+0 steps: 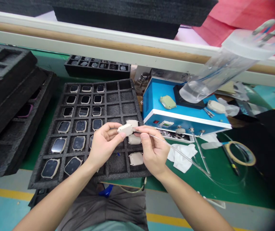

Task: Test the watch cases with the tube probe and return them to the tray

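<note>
The left hand (103, 146) pinches a beige casing (125, 129) between thumb and fingertips above the foam tray (55, 183), while the right hand (153, 149) closes around a clear tube (173, 149), its thin tip at the casing. Dark watch-like pieces (78, 143) fill the cells toward the tray's left edge; three more casings (136, 158) sit near its right edge (bare foam shows at the far right corner). Beyond, a blue machine (152, 101) stands on the green bench mat (220, 179), a white cloth (182, 157) at its front edge, under a wooden rail (104, 41).
</note>
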`<state>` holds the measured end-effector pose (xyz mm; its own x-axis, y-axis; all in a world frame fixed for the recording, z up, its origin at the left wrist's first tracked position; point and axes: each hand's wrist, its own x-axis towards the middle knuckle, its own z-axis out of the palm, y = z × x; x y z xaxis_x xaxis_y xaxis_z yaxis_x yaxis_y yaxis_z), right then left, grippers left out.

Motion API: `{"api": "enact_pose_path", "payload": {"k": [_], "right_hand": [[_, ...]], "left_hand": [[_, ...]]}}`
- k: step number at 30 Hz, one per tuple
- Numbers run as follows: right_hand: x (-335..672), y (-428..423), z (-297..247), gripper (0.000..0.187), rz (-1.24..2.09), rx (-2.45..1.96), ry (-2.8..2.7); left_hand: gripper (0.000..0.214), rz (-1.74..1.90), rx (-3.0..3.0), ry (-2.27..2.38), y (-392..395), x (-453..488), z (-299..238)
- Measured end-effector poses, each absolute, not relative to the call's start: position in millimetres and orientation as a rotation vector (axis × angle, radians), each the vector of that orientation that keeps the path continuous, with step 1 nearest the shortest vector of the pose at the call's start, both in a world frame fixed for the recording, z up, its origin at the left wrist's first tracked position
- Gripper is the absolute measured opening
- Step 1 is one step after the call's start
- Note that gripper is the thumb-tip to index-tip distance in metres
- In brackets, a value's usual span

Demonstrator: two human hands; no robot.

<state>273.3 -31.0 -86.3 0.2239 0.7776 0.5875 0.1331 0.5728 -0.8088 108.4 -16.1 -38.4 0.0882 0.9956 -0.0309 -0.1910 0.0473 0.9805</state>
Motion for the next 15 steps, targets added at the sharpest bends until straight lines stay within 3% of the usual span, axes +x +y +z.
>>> {"api": "enact_pose_path", "payload": {"k": [15], "right_hand": [[273.0, -31.0, -84.4, 0.017, 0.520, -0.902, -1.306]], "left_hand": [[0.041, 1.190, 1.088, 1.042, -15.7, 105.8, -41.3]]}}
